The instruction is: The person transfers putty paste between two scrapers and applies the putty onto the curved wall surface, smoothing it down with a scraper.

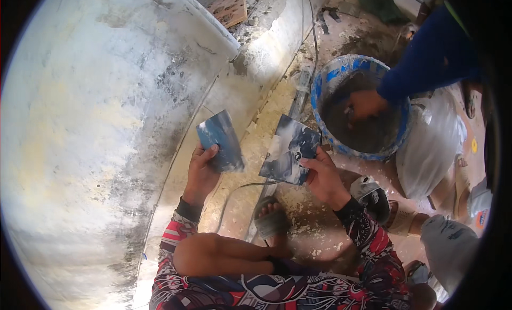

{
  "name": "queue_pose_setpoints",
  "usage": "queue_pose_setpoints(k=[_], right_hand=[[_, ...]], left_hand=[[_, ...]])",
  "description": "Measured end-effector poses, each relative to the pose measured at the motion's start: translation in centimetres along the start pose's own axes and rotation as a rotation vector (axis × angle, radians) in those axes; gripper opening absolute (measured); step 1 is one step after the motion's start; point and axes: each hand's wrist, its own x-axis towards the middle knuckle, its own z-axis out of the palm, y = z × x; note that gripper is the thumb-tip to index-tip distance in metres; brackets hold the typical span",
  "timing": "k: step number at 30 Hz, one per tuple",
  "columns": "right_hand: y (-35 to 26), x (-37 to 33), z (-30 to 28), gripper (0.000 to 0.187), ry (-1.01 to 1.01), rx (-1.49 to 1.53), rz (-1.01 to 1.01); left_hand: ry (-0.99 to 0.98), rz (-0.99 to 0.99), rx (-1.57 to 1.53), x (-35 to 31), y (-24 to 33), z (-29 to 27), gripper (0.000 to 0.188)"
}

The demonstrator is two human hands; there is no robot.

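Note:
My left hand (204, 168) grips a flat, rectangular blue spreader (223, 142) by its lower left edge, thumb on its face. A whitish smear marks its surface. Opposite it, my right hand (324, 179) is closed on the lower right side of a dark flat plate (285, 145), smeared with white paste. The two pieces are held up side by side, apart from each other. Both are above the narrow strip of floor beside the wall.
A pale, stained wall (96, 123) fills the left. At the right, another person's hand (368, 106) reaches into a blue bucket (320, 91) of grey mix. Beside the bucket lies a whitish plastic sack (429, 150). A dark cable (314, 27) runs along the spattered floor.

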Motion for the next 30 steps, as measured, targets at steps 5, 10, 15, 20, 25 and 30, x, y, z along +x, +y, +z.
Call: queue_pose_setpoints(k=[5, 10, 15, 20, 25, 30], right_hand=[[0.8, -0.1, -0.1, 0.038, -0.042, -0.098, 0.072], [0.6, 0.2, 1.2, 0.037, 0.062, -0.166, 0.003], [1.0, 0.9, 0.5, 0.036, 0.040, -0.337, -0.135], [0.3, 0.4, 0.8, 0.035, 0.014, -0.453, -0.178], [0.0, 0.1, 0.7, 0.037, -0.024, -0.500, -0.202], [-0.4, 0.2, 0.2, 0.039, -0.086, -0.525, -0.221]], left_hand=[[0.022, -0.028, -0.228, -0.3, 2.1, 0.0, 0.038], [0.053, 0.067, 0.157, -0.9, 2.7, 1.3, 0.024], [-0.116, 0.603, 1.375, -2.0, 5.0, 5.0, 0.012], [-0.375, 0.809, 1.498, -2.2, 4.1, 6.9, 0.020], [-0.408, 0.889, 1.551, -1.7, 3.8, 7.1, 0.027], [-0.421, 0.871, 1.613, -1.4, 3.3, 7.0, 0.024]])
